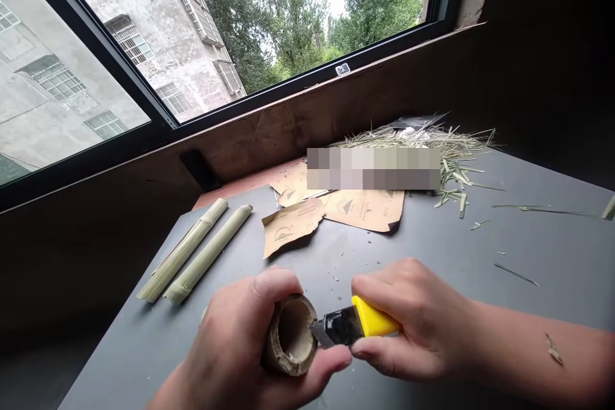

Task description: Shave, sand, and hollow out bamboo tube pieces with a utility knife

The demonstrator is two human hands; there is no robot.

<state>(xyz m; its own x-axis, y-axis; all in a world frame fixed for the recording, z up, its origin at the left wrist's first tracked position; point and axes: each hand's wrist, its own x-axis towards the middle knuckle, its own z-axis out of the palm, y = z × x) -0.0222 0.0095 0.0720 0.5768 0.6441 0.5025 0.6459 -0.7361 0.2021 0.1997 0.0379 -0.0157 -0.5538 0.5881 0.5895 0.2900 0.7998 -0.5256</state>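
My left hand [240, 339] is wrapped round a short hollow bamboo piece [292, 335], its open end facing the camera. Closed round a yellow utility knife [372, 319] is my right hand [408, 327]. The knife's dark blade [323, 333] touches the right side of the bamboo's rim, above my left thumb or finger; which digit it is I cannot tell. A small dry shaving clings to the right forearm.
Two split bamboo lengths [195, 256] lie on the grey table [432, 237] at the left. Brown sandpaper sheets [293, 224] lie mid-table. Behind them are a pile of bamboo shavings [461, 147] and a blurred patch. A window [288, 86] stands beyond.
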